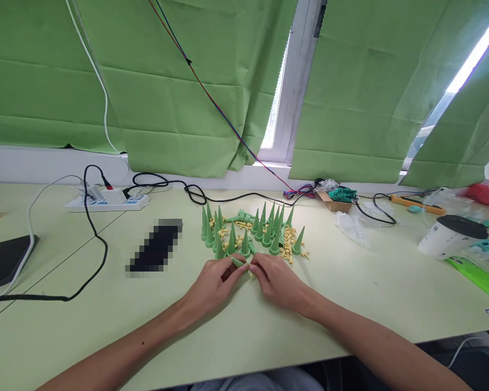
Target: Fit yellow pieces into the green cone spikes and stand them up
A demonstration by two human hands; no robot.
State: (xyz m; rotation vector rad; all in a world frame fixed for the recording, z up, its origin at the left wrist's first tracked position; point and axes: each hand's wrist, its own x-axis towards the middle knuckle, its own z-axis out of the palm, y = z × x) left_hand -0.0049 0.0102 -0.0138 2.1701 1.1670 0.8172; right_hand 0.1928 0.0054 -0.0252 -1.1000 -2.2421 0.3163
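Observation:
My left hand (212, 283) is closed around a small green cone (237, 262), which lies tilted with its tip toward the upper left. My right hand (277, 279) meets it at the cone's base, thumb and forefinger pinched together; what sits between those fingertips is too small to make out. Just beyond my hands stand several upright green cones (298, 243) with round bases. Small pale-yellow pieces (287, 251) lie scattered among them. A few green parts (244, 215) rest on their sides at the back of the group.
A blurred dark flat object (157, 247) lies to the left, with a white power strip (110, 201) and black cable (101, 239) behind. On the right are a small cardboard box (334, 203), clear plastic bags (352, 228), a tipped black-lidded cup (448, 239) and a bright green item (478, 279).

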